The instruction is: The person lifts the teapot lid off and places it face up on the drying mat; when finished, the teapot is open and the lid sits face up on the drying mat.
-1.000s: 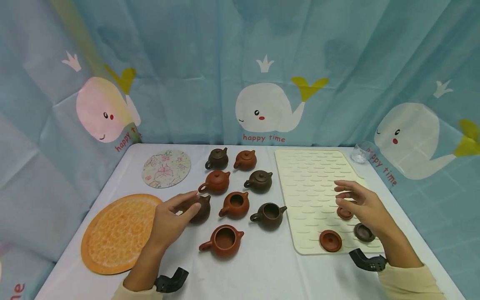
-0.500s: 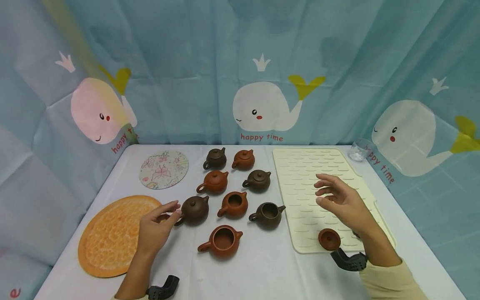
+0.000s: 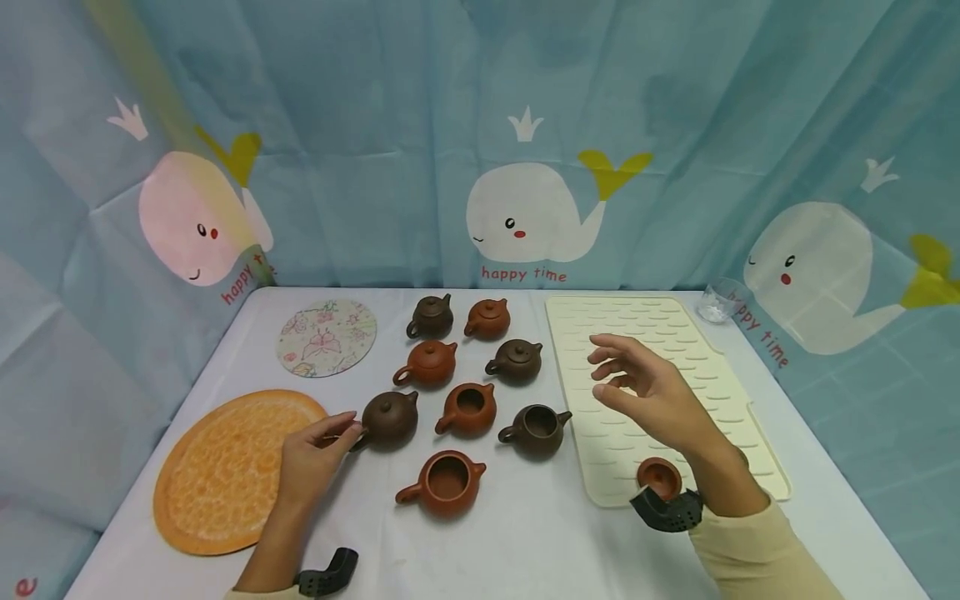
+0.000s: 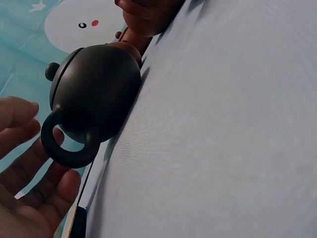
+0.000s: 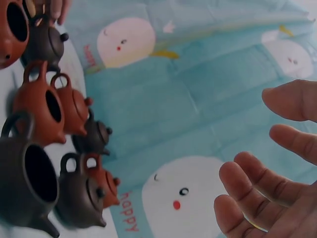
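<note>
My left hand [image 3: 311,454] is at the handle of a dark brown lidded teapot [image 3: 390,419]. In the left wrist view, its slightly bent fingers [image 4: 37,168] lie close around the teapot's ring handle [image 4: 74,156], with gaps showing between them. The teapot stands upright on the white cloth, lid on. My right hand [image 3: 645,387] hovers over the cream ridged mat [image 3: 600,483], fingers loosely curved and holding nothing. A reddish-brown lid [image 3: 658,477] lies on the mat beside my right wrist. Lidless teapots near it are a dark one [image 3: 536,432], a reddish one [image 3: 468,410] and another reddish one [image 3: 447,483].
Lidded teapots stand farther back: two reddish [image 3: 431,364] [image 3: 489,319] and two dark [image 3: 517,362] [image 3: 431,317]. An orange round mat [image 3: 217,475] and a patterned round mat [image 3: 327,339] lie left. A clear cup [image 3: 720,302] stands back right.
My right hand has moved left across the mat, away from the lids. My left hand has drawn back from over the dark teapot's body to its handle.
</note>
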Demonstrator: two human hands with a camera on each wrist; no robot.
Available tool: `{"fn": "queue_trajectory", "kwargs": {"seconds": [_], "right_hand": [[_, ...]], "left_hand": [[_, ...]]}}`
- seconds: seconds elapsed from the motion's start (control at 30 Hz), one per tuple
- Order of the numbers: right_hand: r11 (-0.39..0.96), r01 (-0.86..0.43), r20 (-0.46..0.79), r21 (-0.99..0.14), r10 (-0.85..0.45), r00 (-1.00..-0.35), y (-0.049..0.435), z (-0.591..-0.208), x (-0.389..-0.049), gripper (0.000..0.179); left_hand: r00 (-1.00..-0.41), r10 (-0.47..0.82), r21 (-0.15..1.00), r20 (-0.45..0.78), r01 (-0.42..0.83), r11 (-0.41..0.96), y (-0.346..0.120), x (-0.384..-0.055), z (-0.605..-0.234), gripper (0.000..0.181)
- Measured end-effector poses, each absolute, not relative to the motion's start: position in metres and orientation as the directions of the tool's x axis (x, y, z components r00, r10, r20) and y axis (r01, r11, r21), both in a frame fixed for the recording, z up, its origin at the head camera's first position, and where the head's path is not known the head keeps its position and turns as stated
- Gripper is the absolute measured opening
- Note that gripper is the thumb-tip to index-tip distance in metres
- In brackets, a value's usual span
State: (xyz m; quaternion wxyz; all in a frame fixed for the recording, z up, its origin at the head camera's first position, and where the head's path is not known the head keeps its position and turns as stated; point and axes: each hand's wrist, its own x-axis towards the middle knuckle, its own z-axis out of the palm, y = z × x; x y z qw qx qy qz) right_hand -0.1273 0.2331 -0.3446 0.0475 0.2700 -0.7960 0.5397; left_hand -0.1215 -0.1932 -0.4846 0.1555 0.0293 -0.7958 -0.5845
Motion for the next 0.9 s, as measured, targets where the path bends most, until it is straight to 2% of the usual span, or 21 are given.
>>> {"fn": "queue_trajectory", "kwargs": {"seconds": [0.3,0.9], "right_hand": [[0.259,-0.45,0.331,-0.855,-0.397,-0.856,0.2,-0.337,-0.138,0.05],[0.16,-0.419,0.293,-0.894,-0.499,-0.816,0.122,-0.356,-0.165,0.046]], "left_hand": [[-0.95,-0.262,0.941,0.168,0.075,0.331,-0.194,-0.125,-0.497,0.012],[-0.956,-0.25,0.928,0.156,0.055,0.369,-0.193,-0.125,-0.499,0.011]]}}
